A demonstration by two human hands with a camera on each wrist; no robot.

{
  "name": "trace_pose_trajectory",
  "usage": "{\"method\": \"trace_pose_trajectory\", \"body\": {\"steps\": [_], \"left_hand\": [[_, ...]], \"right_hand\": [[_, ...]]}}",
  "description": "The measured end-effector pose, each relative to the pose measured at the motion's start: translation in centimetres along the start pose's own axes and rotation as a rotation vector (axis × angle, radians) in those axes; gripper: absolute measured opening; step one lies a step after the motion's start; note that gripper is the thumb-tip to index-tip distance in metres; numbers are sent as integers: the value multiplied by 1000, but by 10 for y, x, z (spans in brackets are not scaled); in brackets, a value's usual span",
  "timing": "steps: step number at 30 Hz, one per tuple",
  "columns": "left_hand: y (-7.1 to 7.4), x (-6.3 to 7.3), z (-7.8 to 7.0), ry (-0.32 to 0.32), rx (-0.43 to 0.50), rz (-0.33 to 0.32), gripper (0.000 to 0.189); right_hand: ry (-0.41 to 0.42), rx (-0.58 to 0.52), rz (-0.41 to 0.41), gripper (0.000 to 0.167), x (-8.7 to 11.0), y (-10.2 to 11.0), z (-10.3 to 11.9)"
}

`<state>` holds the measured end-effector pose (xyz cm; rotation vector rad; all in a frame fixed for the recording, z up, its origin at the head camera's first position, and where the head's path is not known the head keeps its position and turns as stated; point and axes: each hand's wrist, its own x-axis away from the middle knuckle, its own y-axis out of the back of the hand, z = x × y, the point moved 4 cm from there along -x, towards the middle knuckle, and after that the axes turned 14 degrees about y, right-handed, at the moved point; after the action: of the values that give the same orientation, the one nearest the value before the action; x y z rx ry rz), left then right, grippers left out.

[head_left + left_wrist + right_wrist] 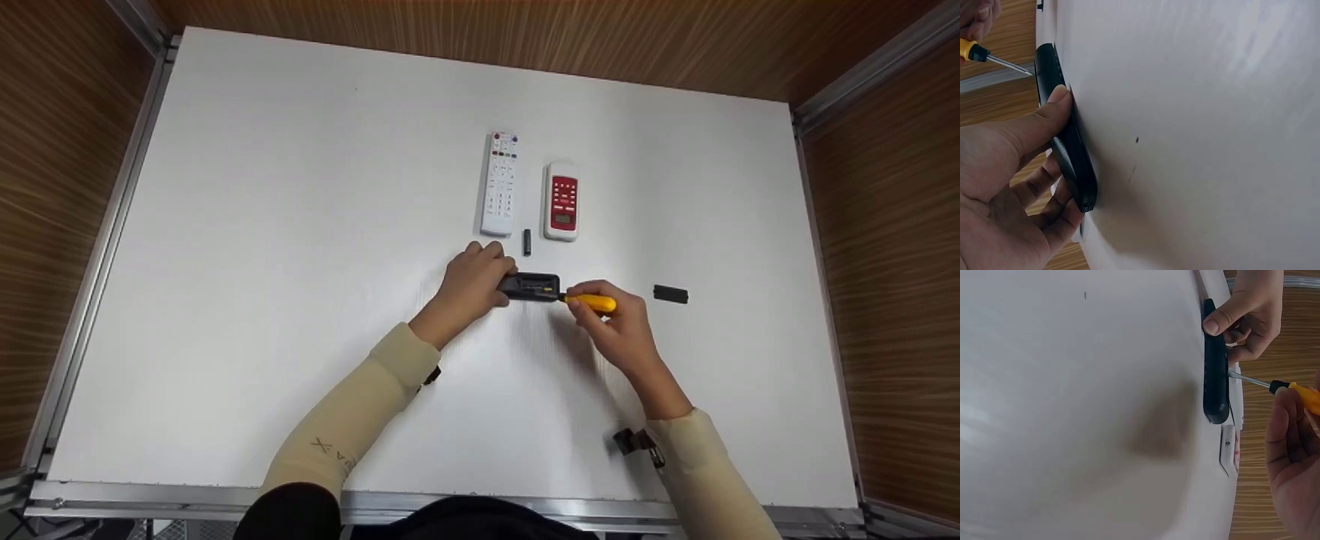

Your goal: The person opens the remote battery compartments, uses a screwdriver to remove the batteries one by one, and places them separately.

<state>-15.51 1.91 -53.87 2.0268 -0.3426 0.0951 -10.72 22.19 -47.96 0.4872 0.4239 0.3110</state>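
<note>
My left hand [474,281] grips a black remote control [1067,129], thumb along one side and fingers on the other. The remote lies back up, and its uncovered battery compartment [534,283] faces me in the head view. In my right hand [619,326] I pinch a screwdriver [596,302] by its yellow handle with a black collar. The screwdriver's metal shaft [1249,379] reaches to the compartment side of the remote, the tip right at its surface in the right wrist view. A small yellowish patch shows inside the compartment.
A dark battery [527,242] lies just beyond the black remote. Farther back are a white remote control [500,184] and a white one with a red face [562,202]. Right of my right hand lies a black battery cover [670,293]. Wood-grain panels [892,247] border the white table [300,187].
</note>
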Motion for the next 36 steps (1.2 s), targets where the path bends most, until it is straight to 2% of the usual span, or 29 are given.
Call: {"method": "trace_pose_trajectory", "body": {"steps": [7, 10, 16, 24, 27, 33, 36], "left_hand": [[0, 0, 1, 3, 3, 5, 40], [0, 0, 1, 3, -2, 5, 39], [1, 1, 0, 4, -7, 7, 41], [0, 1, -1, -4, -12, -2, 40], [1, 1, 0, -7, -12, -5, 39], [1, 0, 0, -4, -12, -14, 39], [0, -1, -1, -8, -19, -15, 39]], "right_hand": [[-13, 22, -8, 12, 2, -4, -28], [-8, 44, 9, 13, -1, -4, -31], [28, 127, 66, 19, -11, -5, -26], [93, 382, 121, 21, -20, -10, -5], [79, 434, 141, 22, -23, -12, -2], [-11, 458, 175, 21, -32, -15, -4], [-25, 477, 195, 23, -31, -19, -5]]}}
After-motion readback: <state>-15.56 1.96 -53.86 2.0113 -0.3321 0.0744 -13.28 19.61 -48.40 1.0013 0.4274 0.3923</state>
